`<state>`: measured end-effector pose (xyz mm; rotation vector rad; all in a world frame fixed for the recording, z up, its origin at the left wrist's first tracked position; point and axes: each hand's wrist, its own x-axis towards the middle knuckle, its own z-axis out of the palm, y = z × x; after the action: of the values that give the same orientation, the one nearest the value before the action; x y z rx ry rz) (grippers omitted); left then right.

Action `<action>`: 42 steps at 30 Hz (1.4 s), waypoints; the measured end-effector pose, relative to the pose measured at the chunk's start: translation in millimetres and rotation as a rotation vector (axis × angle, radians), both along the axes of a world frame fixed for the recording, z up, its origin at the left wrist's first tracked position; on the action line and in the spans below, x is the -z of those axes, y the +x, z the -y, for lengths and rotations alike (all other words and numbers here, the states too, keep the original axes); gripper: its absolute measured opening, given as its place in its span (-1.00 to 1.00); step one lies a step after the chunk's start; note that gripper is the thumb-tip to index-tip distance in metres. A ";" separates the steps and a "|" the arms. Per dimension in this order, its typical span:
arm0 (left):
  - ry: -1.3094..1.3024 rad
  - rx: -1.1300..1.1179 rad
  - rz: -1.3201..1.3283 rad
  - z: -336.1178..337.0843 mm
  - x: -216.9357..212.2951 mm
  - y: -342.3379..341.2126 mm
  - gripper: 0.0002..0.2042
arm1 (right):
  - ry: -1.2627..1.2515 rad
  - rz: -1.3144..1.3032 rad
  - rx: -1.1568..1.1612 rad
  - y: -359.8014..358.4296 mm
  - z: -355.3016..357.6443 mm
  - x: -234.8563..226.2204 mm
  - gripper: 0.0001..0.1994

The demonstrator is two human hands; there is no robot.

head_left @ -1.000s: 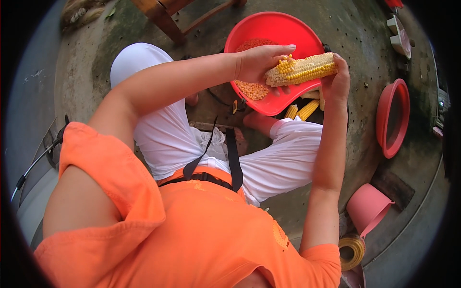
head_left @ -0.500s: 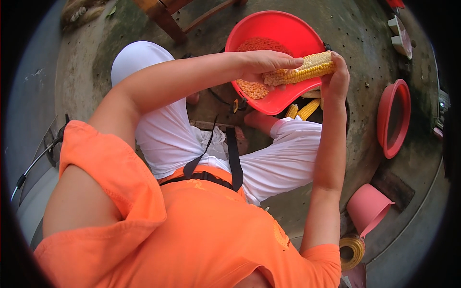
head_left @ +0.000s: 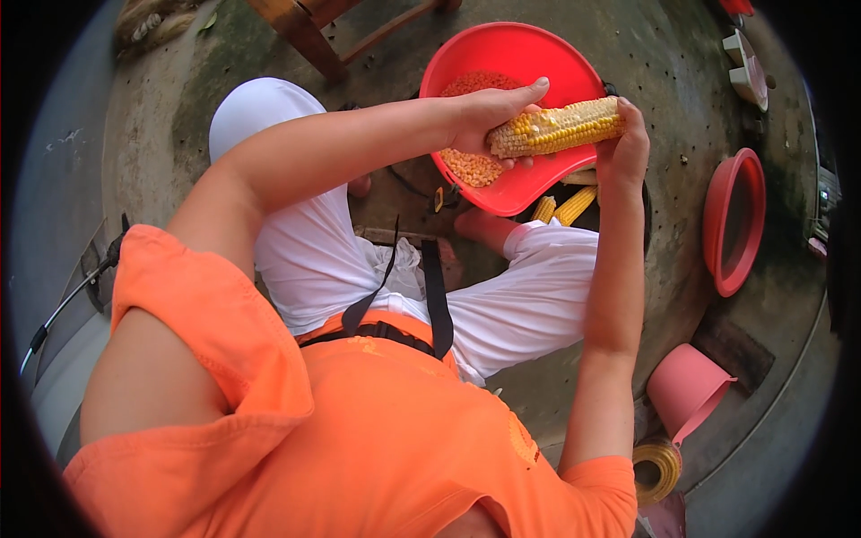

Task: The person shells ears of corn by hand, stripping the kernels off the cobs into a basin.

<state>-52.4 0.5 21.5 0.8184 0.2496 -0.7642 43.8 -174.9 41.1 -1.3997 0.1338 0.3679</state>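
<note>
The left hand (head_left: 489, 115) is sliding further along the corn cob (head_left: 556, 126), gripping it; the right hand (head_left: 623, 143) is clasping its end, upper right, over the red basin (head_left: 511, 49). Stiff, light, best held endwise.

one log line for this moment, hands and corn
left hand: grips corn cob | right hand: holds cob end | below: red basin with loose kernels
</note>
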 end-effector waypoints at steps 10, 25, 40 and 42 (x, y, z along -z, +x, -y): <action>-0.059 0.014 0.101 -5.0 2.2 -2.5 -0.58 | 0.017 0.082 -0.010 -7.0 -4.2 -5.7 -0.75; 0.015 -0.108 0.108 -0.3 -6.3 -4.1 -0.63 | 0.000 0.001 0.013 -5.4 -1.2 -2.1 -0.80; -0.006 -0.169 0.069 -0.6 -3.7 -9.5 -0.64 | 0.017 -0.020 0.004 0.2 3.6 -0.6 -0.80; -0.097 -0.149 0.073 -0.1 -0.9 -7.3 -0.63 | 0.073 -0.062 -0.032 2.4 5.2 0.2 -0.80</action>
<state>-59.7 0.5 22.4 0.7262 0.2040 -0.6004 46.1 -180.2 40.9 -1.3202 0.1478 0.4391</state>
